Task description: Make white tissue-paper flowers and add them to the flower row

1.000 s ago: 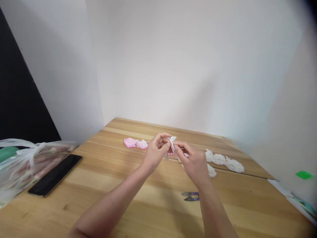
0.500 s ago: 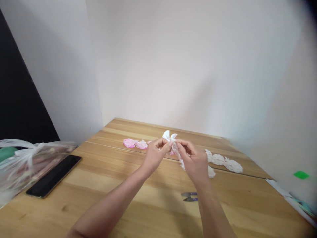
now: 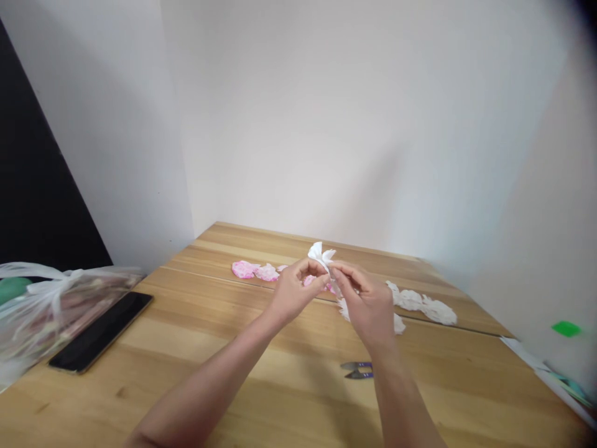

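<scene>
Above the wooden table (image 3: 233, 348), my left hand (image 3: 293, 291) and my right hand (image 3: 366, 302) meet, both pinching a small white fabric piece (image 3: 321, 254) whose folded tips stick up between the fingertips. Pink fabric pieces (image 3: 254, 270) lie on the table behind my left hand. A row of white fabric pieces (image 3: 422, 303) lies to the right of my right hand, partly hidden by it. Small purple thread snips (image 3: 358, 370) lie on the table below my right wrist.
A black phone (image 3: 100, 331) lies near the table's left edge, beside a clear plastic bag (image 3: 41, 305) with things inside. White walls close the table at the back and right. A green object (image 3: 566, 328) and papers sit at the far right edge.
The white fabric piece now sticks up higher between my fingertips than a second ago. My hands have shifted slightly and stayed together.
</scene>
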Action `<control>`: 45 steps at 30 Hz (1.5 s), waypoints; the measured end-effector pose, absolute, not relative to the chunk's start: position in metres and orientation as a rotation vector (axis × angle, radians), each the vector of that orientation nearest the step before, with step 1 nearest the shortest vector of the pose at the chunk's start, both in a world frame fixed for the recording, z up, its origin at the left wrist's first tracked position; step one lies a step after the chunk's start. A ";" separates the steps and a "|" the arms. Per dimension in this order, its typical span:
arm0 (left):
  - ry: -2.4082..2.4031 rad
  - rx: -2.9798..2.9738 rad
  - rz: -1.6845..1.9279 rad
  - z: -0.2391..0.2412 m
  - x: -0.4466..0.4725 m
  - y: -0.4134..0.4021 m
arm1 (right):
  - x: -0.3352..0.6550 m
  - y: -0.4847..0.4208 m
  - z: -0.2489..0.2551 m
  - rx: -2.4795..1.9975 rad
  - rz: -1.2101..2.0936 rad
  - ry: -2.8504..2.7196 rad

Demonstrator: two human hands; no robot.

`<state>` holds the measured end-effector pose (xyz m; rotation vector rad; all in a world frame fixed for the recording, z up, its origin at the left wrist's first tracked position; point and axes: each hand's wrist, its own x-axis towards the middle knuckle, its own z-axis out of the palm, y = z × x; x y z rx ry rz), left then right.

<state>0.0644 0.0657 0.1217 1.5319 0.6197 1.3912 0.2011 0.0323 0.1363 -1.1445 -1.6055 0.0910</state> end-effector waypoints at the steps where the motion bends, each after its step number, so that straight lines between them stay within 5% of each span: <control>1: 0.628 1.545 1.399 0.121 0.065 0.066 | 0.201 0.032 0.137 -1.139 0.091 -1.608; 23: 0.592 1.268 1.382 0.124 0.064 0.070 | 0.208 0.033 0.135 -1.130 -0.066 -1.778; 45: 0.755 1.663 1.601 0.119 0.067 0.064 | 0.206 0.031 0.137 -1.111 -0.139 -1.864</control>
